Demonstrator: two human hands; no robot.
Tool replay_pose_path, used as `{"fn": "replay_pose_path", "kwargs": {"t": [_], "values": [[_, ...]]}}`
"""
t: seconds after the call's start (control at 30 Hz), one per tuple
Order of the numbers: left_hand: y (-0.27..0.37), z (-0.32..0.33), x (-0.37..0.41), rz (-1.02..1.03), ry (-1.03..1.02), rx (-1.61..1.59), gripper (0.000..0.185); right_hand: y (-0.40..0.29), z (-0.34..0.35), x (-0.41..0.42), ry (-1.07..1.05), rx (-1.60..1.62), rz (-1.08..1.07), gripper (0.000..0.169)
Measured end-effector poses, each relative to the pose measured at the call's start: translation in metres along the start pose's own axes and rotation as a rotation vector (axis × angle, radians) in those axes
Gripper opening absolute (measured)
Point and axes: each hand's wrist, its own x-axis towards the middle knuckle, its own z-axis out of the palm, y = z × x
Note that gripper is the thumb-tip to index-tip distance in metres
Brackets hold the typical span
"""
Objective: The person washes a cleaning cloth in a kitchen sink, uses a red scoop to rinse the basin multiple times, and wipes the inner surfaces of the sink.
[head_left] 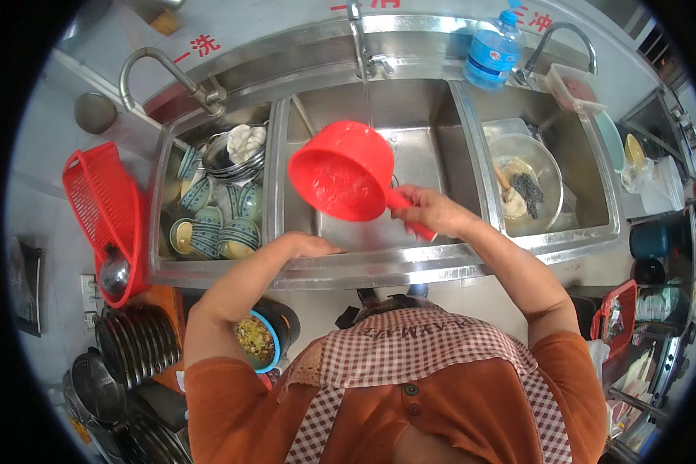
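Observation:
My right hand (432,210) grips the handle of a red plastic water dipper (348,168), tilted over the middle basin (435,139) with its wet mouth towards me and to the left. Behind the dipper, a thin stream of water falls from the middle faucet (356,40). At the front of that basin my left hand (316,245) rests on the steel rim, its fingers partly hidden. In the left basin sit stacked patterned bowls (209,226), dark metal plates (223,162) and a white cloth (246,143).
The right basin holds a large clear bowl (548,180) with a steel-wool scrubber (525,194) and cloths inside. A blue-labelled bottle (491,55) stands on the back ledge. Red plastic baskets (107,214) lean at the left. Below, a blue-rimmed bucket (269,339) contains food scraps.

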Motion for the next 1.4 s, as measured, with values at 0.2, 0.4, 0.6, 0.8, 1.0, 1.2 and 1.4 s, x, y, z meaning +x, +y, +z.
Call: {"fn": "replay_pose_path", "kwargs": {"t": [0.2, 0.4, 0.6, 0.8, 1.0, 1.2, 1.4], "values": [[0.095, 0.023, -0.033, 0.238, 0.086, -0.03, 0.061, 0.019, 0.002, -0.06, 0.063, -0.366, -0.128, 0.046], [0.189, 0.042, 0.02, 0.795, 0.21, -0.116, 0.056, 0.033, -0.017, -0.135, 0.41, -0.79, -0.225, 0.056], [0.203, 0.054, 0.03, 0.592, 0.066, 0.111, 0.064, 0.04, -0.027, -0.157, 0.605, -0.733, -0.135, 0.061], [0.058, 0.016, -0.051, -0.053, -0.041, 0.039, 0.095, 0.053, -0.031, -0.149, 0.601, -0.589, -0.258, 0.064], [0.037, -0.027, -0.003, -0.366, 0.22, 1.062, 0.089, 0.011, -0.026, -0.112, 0.489, -0.184, -0.097, 0.045], [0.045, -0.078, -0.006, -0.45, 0.494, 1.395, 0.072, -0.017, -0.019, -0.009, 0.312, 0.777, -0.111, 0.023], [0.082, -0.097, 0.001, 0.025, 0.939, 0.839, 0.06, -0.04, -0.026, 0.047, 0.299, 0.928, -0.165, 0.022]]}}
